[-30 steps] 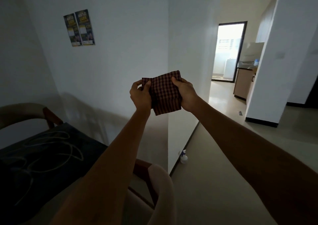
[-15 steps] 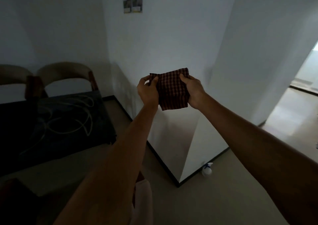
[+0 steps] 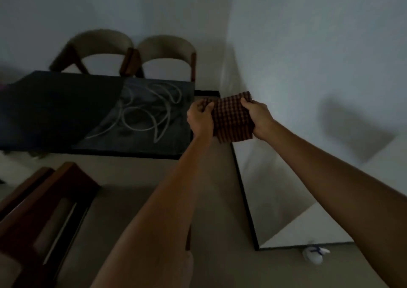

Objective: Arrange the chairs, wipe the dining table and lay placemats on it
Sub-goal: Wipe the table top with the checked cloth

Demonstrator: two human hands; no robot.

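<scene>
A folded dark red checked cloth [image 3: 233, 120] is held up in front of me, just right of the table's right end. My left hand [image 3: 200, 118] grips its left edge and my right hand [image 3: 257, 118] grips its right edge. The black dining table [image 3: 66, 116] with pale looping marks on its top lies to the left. Two chairs with curved beige backs, one [image 3: 99, 43] beside the other [image 3: 166, 45], stand at its far side against the wall. A wooden chair [image 3: 44, 202] is at the near left.
A white wall corner with dark skirting [image 3: 244, 197] juts out at the right. A small white spray bottle [image 3: 315, 254] lies on the floor by that corner. Beige floor runs between table and wall.
My view has swung left and down: the table and the two far chairs have come into view, the doorway has left it. Both hands still hold the cloth the same way.
</scene>
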